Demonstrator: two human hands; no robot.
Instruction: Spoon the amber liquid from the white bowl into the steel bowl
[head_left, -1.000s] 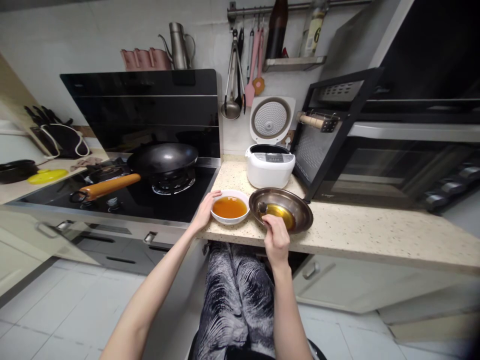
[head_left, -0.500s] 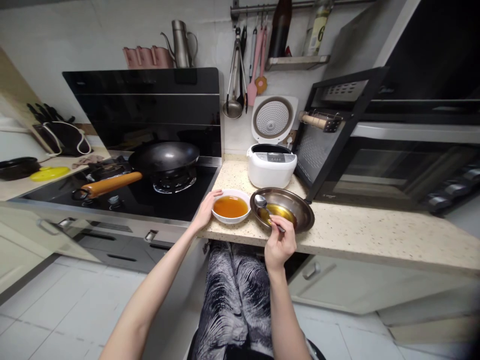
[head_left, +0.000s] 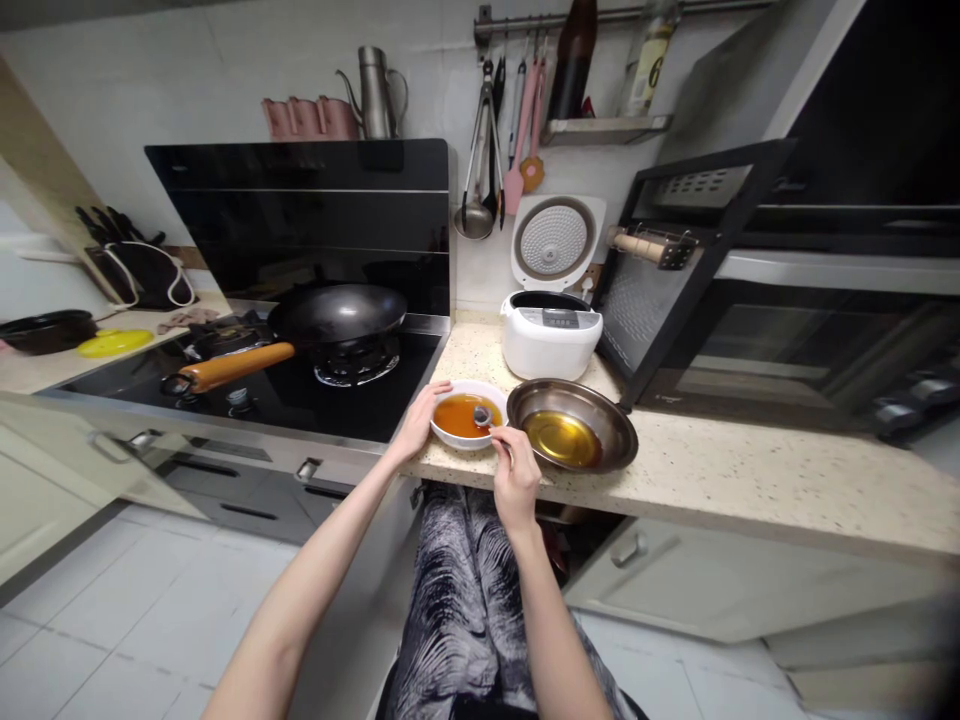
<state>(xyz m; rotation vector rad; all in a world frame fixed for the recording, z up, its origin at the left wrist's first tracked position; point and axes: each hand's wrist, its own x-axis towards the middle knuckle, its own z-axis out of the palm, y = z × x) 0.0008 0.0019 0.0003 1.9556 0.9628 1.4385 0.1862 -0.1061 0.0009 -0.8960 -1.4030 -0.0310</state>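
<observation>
My left hand (head_left: 420, 420) grips the left rim of a white bowl (head_left: 456, 441), which holds an amber-brown liquid (head_left: 452, 414). Pinched by its handle in my right hand (head_left: 517, 475) is a metal spoon (head_left: 481, 414), its head at the liquid inside the white bowl. Most of the spoon's handle is hidden by my fingers. Just to the right, close beside the white bowl, stands a wider metal bowl (head_left: 611, 415) with a yellow, oil-like liquid (head_left: 561, 437) in its bottom.
Behind the bowls is a white rice cooker (head_left: 553, 345) with its lid up. A wok (head_left: 337, 315) sits on the gas stove at left, its wooden handle (head_left: 244, 367) pointing towards me. A black rack (head_left: 637, 290) and an oven (head_left: 810, 340) stand at right.
My right hand has moved left with the spoon, from over the metal bowl to the white bowl. The left hand stays on the white bowl's rim. The view has shifted slightly.
</observation>
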